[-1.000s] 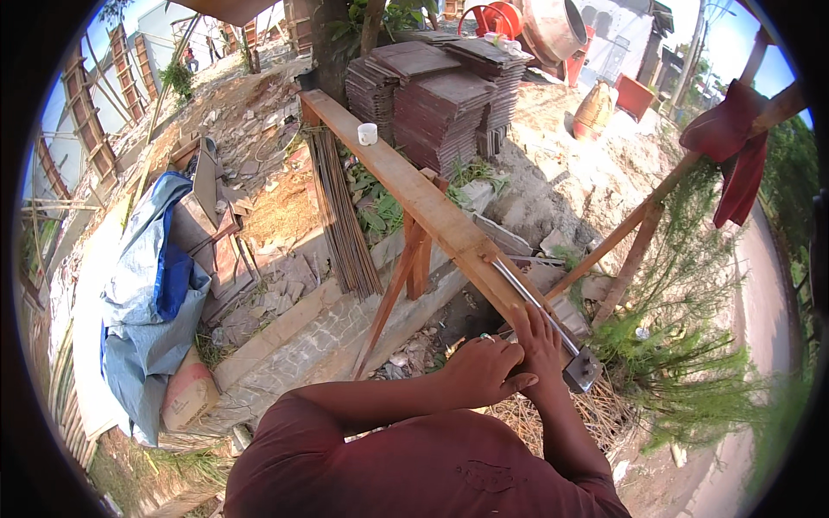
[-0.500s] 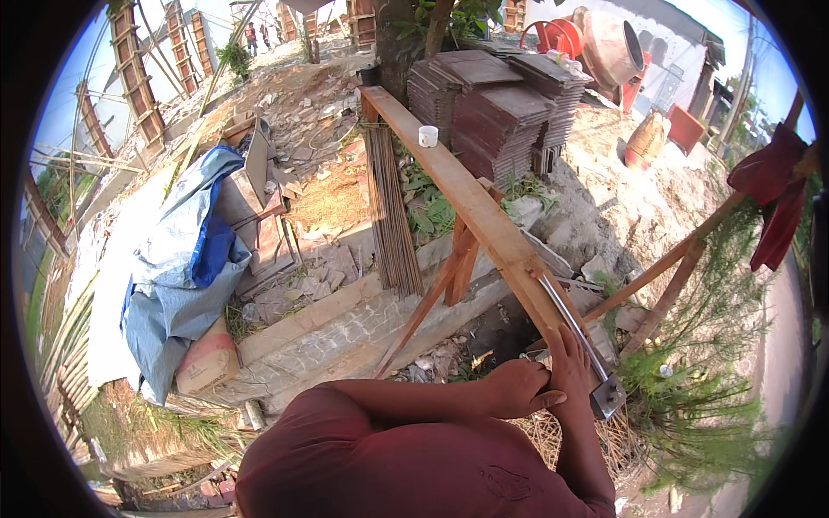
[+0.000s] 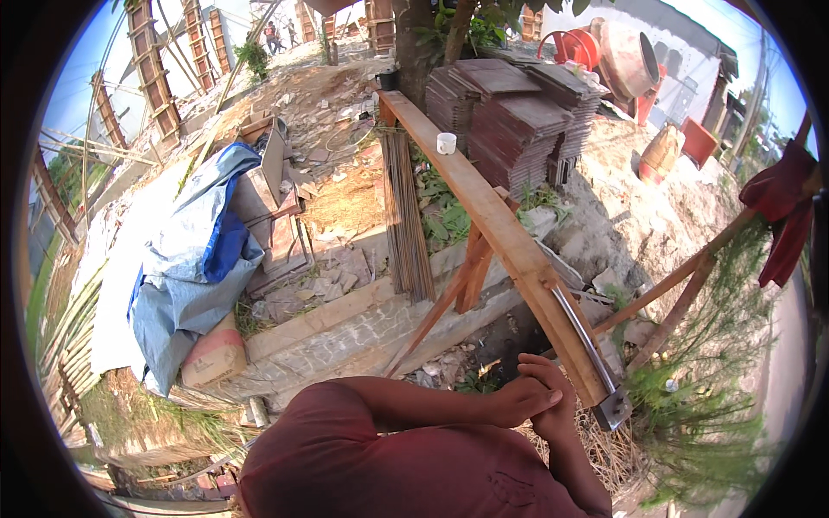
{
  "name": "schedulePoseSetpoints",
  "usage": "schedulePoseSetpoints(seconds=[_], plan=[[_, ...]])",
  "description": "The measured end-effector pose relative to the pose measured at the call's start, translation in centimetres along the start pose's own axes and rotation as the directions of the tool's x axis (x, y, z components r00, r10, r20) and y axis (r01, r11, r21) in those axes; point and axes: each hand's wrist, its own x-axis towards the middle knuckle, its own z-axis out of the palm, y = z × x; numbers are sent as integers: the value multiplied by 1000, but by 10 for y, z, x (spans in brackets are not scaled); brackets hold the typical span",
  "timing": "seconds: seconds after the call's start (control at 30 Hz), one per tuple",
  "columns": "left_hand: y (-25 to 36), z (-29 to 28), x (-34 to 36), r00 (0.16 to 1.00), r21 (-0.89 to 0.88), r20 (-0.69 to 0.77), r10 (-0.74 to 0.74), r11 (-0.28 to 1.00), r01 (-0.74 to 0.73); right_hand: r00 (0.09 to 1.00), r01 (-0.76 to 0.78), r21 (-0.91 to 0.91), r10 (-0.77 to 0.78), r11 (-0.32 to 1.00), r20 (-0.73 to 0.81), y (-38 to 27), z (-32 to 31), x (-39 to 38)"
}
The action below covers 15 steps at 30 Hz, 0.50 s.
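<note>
A long wooden plank [image 3: 484, 207] runs diagonally from the back toward me, propped on timber legs. A white cup [image 3: 446, 143] stands near its far end. Along its near end lies a shiny metal bar [image 3: 580, 332], fixed beside a dark steel block [image 3: 615, 409]. Just left of that end, my hands meet. My left hand [image 3: 522, 401] is closed against my right hand [image 3: 547, 384], which has its fingers loosely bent and raised, with nothing visible in them. Left of the plank, a bundle of thin rods [image 3: 406, 224] leans downward.
Stacked dark tiles [image 3: 505, 108], an orange mixer [image 3: 622, 65] and a sack [image 3: 656, 160] stand behind. A blue tarp [image 3: 190, 285] lies left, beyond a concrete ledge [image 3: 319, 337]. Red cloth [image 3: 773, 207] hangs on poles at right. Distant people [image 3: 275, 36] are among formwork.
My right hand has come off the plank and sits to its left, joined with my left hand. The whole view has shifted, so the scene appears further right.
</note>
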Motion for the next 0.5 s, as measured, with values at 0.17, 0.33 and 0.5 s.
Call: schedulePoseSetpoints(seconds=[0.17,0.33,0.5], plan=[[55,-22,13,977,688,63,-202,719,104,960,-249,-219,271,943,74,17,-22,-7],[35,-43,14,1000,686,13,0,728,-9,753,-310,-376,467,873,463,46,-40,-23],[62,-28,18,878,99,442,182,963,-249,696,-185,34,107,982,710,-20,-28,8]])
